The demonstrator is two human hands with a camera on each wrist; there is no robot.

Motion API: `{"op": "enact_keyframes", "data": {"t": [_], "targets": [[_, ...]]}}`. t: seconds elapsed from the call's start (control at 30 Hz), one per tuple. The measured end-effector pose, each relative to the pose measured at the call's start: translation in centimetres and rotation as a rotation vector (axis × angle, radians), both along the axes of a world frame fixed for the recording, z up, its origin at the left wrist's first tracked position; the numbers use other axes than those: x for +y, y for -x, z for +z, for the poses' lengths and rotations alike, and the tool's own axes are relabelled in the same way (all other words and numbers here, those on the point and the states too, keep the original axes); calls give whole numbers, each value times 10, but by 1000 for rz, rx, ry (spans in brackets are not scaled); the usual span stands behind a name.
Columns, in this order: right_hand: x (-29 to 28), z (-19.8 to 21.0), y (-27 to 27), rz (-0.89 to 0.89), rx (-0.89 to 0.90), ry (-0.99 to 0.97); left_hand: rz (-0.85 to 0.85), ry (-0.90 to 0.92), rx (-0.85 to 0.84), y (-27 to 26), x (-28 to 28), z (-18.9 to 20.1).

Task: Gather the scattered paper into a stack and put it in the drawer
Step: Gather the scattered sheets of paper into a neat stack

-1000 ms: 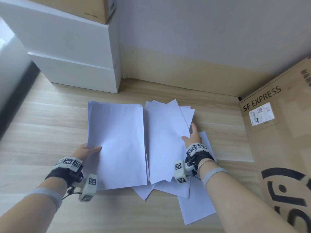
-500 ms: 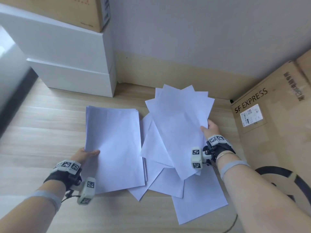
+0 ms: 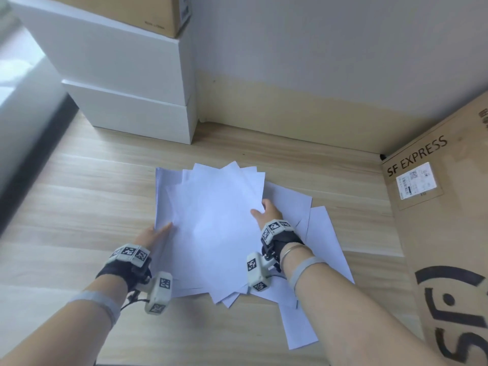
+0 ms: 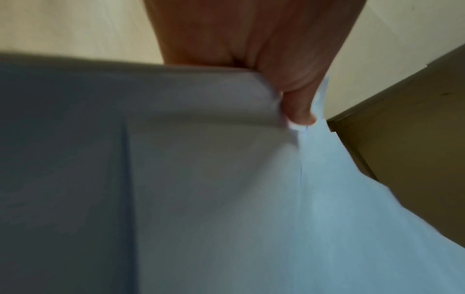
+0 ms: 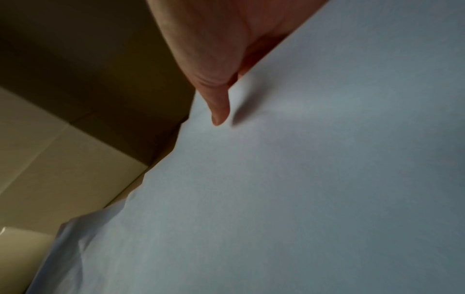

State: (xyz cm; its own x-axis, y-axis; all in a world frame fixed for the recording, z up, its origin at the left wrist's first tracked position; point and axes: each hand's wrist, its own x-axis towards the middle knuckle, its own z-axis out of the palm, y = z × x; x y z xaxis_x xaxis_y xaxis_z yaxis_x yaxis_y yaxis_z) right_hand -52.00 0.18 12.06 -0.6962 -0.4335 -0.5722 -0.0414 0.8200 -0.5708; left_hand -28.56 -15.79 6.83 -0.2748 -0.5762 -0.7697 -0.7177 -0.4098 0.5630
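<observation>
A loose stack of white paper (image 3: 211,228) lies fanned on the wooden surface in the head view. My left hand (image 3: 155,235) grips its left edge, thumb on top; the left wrist view shows the thumb (image 4: 297,111) pinching the sheets (image 4: 201,179). My right hand (image 3: 265,216) holds the sheaf's right edge, thumb on top, and the right wrist view shows that thumb (image 5: 219,111) on the paper (image 5: 302,179). Several more sheets (image 3: 324,249) lie spread under and to the right of my right arm. The white drawer unit (image 3: 126,112) stands at the back left, both fronts shut.
A large SF EXPRESS cardboard box (image 3: 449,233) stands along the right. Another cardboard box (image 3: 148,14) sits on top of the drawer unit. The wall (image 3: 317,75) runs close behind the paper. Bare wooden surface (image 3: 79,194) lies to the left.
My right hand has carried its fanned sheaf leftward and laid it over the pile that my left hand holds. The left hand has stayed on the left edge.
</observation>
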Motion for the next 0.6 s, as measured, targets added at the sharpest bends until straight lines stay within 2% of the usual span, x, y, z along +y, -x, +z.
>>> {"op": "enact_keyframes", "data": {"t": [0.1,0.23,0.37,0.47,0.6], "targets": [[-12,-1,-15,-59,27,-26,-26,55,-13,10,9,24],[-29,-2,-43,-82,-23,-10,7,15,101,16,15,21],[-33,-4,-61,-17,-60,-7,51,-20,108,18,18,15],[-25,-1,-54,-1,-62,-47,65,-55,101,12,15,13],[0,-3,-23,-121,89,-125,84,-38,122,4,10,11]]}}
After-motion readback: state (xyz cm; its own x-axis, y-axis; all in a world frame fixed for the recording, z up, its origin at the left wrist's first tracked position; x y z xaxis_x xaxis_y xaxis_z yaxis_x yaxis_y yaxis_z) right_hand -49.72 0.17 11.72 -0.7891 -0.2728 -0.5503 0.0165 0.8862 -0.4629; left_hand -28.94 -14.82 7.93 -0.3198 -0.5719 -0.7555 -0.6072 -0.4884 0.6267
